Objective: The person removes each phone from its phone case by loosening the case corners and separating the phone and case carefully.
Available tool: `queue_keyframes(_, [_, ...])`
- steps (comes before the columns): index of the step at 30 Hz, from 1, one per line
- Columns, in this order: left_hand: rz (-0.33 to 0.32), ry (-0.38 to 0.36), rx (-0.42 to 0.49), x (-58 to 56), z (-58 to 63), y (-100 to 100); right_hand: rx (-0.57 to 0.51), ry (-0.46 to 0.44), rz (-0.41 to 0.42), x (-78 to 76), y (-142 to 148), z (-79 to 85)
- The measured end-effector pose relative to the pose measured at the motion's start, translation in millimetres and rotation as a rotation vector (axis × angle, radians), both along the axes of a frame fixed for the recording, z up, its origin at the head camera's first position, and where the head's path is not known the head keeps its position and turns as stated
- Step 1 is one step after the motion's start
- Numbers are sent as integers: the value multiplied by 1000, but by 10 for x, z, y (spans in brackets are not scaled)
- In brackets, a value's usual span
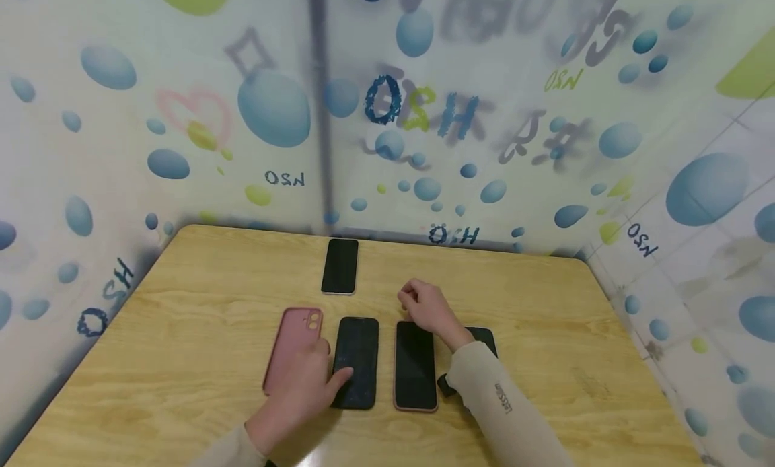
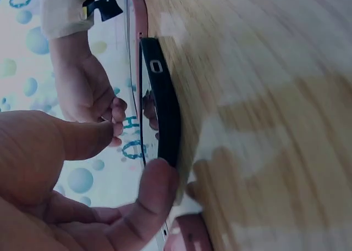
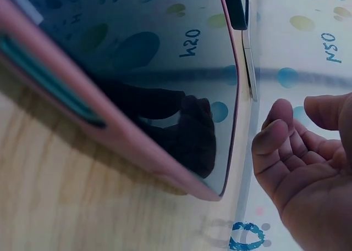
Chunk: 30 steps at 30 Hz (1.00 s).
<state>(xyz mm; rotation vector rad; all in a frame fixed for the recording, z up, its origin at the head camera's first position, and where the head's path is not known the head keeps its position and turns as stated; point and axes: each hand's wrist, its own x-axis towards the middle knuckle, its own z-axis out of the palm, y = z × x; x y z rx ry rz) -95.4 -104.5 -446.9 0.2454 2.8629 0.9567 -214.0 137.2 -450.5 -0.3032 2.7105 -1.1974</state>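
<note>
My left hand (image 1: 303, 379) is over the gap between a pink phone case (image 1: 287, 346) and a phone in a black case (image 1: 360, 359). In the left wrist view, its index finger touches the edge of the black case (image 2: 168, 113), while the thumb is apart from the screen. Whether the pink case holds a phone, I cannot tell. My right hand (image 1: 426, 309) hovers by the top end of a pink-edged phone (image 1: 414, 373), fingers loosely curled around nothing. The right wrist view shows this hand (image 3: 308, 174) beside the dark, reflective screen (image 3: 126, 91).
Farther back on the wooden table (image 1: 242, 272) lies another phone (image 1: 340, 266), screen up. A dark phone (image 1: 484, 336) is partly covered by the right forearm. Patterned walls (image 1: 387, 157) stand behind the table and at both sides.
</note>
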Motion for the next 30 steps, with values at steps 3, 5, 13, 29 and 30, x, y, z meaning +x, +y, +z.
queue_keyframes(3, [12, -45, -61, 6, -4, 69, 0, 8, 2, 29, -5, -42])
queue_keyframes(5, [16, -41, -98, 10, -15, 105, 0, 17, 0, 43, -9, -68])
queue_keyframes(13, [-6, -16, -221, 23, -72, 244, -30, 13, -7, 82, -31, -123])
queue_keyframes(29, [45, -28, -262, -39, -78, 335, -35, 21, 36, 46, -77, -26])
queue_keyframes(30, [51, -43, -253, -46, -77, 335, -36, 23, 40, 44, -76, -22])
